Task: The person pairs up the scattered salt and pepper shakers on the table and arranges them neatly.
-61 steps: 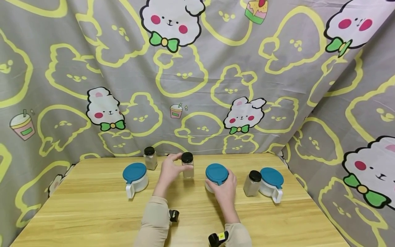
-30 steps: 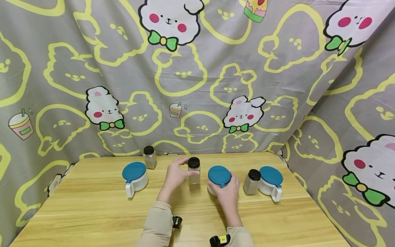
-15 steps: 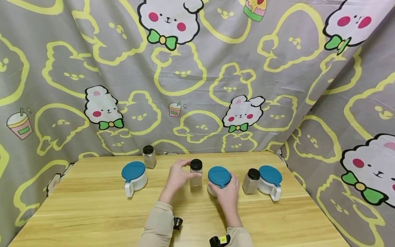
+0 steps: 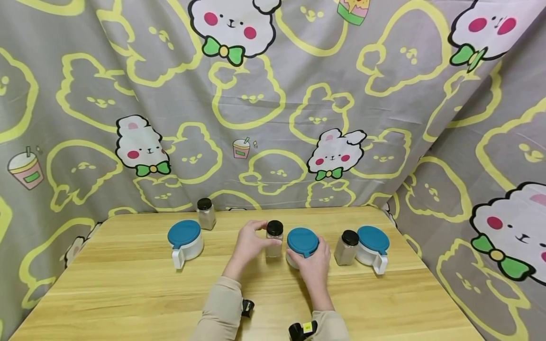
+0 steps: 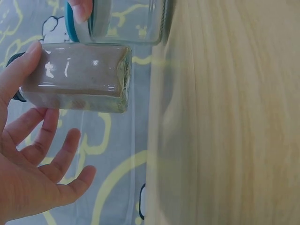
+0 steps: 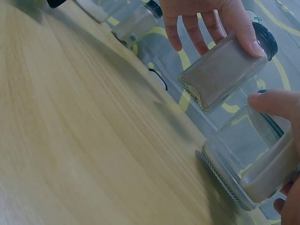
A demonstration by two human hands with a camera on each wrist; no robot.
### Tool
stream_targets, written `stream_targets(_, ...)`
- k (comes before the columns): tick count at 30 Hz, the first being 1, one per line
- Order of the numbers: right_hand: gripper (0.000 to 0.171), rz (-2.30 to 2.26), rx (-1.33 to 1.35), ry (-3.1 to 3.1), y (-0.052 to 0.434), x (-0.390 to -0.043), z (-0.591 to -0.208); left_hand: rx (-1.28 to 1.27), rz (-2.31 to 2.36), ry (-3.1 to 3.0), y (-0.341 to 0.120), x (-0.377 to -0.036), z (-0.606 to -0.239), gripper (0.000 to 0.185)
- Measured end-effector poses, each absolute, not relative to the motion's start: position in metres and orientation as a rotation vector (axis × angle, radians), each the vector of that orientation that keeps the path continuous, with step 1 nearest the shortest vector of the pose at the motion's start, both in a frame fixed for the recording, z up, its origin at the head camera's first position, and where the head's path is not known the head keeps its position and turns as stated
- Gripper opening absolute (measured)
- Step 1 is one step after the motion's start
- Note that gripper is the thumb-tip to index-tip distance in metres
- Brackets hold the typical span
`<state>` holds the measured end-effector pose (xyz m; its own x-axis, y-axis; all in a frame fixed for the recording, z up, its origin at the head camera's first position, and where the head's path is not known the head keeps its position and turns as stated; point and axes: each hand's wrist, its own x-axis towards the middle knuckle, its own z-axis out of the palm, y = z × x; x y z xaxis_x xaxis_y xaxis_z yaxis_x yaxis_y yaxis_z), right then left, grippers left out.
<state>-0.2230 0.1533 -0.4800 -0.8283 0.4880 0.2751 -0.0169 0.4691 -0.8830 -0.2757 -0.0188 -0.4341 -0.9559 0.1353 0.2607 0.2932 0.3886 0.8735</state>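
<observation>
The left hand (image 4: 249,245) pinches a small square glass spice jar (image 4: 274,239) with a black cap, thumb on one side and fingertips on the other near the top. In the left wrist view this spice jar (image 5: 77,77) holds a grey-brown powder, and the thumb (image 5: 16,70) lies along it while the other fingers are spread loosely below. The right wrist view shows its base lifted slightly clear of the wood, the jar tilted. It sits near the middle of the tabletop (image 4: 128,293), just at 9 o'clock from the blue-lidded glass jar (image 4: 302,244).

The right hand (image 4: 314,265) curls round that blue-lidded glass jar from its 6 o'clock side, fingers wrapped on the body below the lid. In the right wrist view the glass jar (image 6: 243,164) stands on the wood with a white handle against the palm. The two jars are close together; I cannot tell whether they touch.

At 3 o'clock from the hands stand a second spice jar (image 4: 347,247) and, just beside it, another blue-lidded jar with a white handle (image 4: 373,247). At 9 o'clock stands a third blue-lidded jar (image 4: 185,242), with a third spice jar (image 4: 205,213) at its 1 o'clock near the back edge. A grey cartoon-print cloth (image 4: 273,104) hangs behind and to the right.
</observation>
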Motion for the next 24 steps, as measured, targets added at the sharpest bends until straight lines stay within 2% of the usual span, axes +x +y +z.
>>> stream_targets(24, 0.092, 1.318, -0.381, -2.23, 0.1551, -0.2226, -0.4853, -0.42, -1.583, -2.55, -0.0154, -0.2705, -0.437, 0.063)
